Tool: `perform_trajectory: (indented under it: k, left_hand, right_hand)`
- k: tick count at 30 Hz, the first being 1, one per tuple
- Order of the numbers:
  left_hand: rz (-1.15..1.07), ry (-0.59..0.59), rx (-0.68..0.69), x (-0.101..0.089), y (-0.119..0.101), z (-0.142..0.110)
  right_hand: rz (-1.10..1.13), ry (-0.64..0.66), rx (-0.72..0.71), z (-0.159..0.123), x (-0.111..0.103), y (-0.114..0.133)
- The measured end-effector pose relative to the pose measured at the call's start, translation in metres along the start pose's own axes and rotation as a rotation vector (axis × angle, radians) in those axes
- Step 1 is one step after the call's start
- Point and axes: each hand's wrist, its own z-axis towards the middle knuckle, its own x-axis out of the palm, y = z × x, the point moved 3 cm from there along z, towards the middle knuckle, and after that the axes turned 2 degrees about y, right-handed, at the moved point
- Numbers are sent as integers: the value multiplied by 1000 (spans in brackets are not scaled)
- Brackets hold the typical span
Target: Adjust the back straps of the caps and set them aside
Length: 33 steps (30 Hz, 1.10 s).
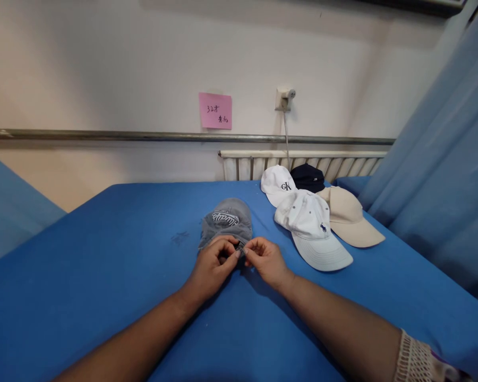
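A grey cap (226,218) with white lettering lies on the blue table (103,265), its back strap turned toward me. My left hand (213,263) is curled with its fingertips pinching the strap at the cap's near edge. My right hand (266,259) pinches the same strap from the right, fingers pressed together. The two hands almost touch at the strap.
To the right sit a white cap with a small logo (313,228), a beige cap (348,215), a white lettered cap (278,183) and a dark cap (308,176). Behind are a radiator (302,162), a wall rail and a pink note (215,110). A blue curtain (442,159) hangs at right.
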Motion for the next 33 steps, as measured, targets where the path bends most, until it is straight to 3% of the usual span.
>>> perform_trajectory:
  k: [11,24,33]
  left_hand:
    - [114,-125,-41,0,-1,0]
    - [130,-107,-14,0,0,-2]
    - [161,-159,-28,-1,2,-4]
  right_hand:
    - [-34,-10,-17,0,5,-4]
    - [-28,-37,-38,1,9,-9]
    - [-11,-36,-37,1,11,-10]
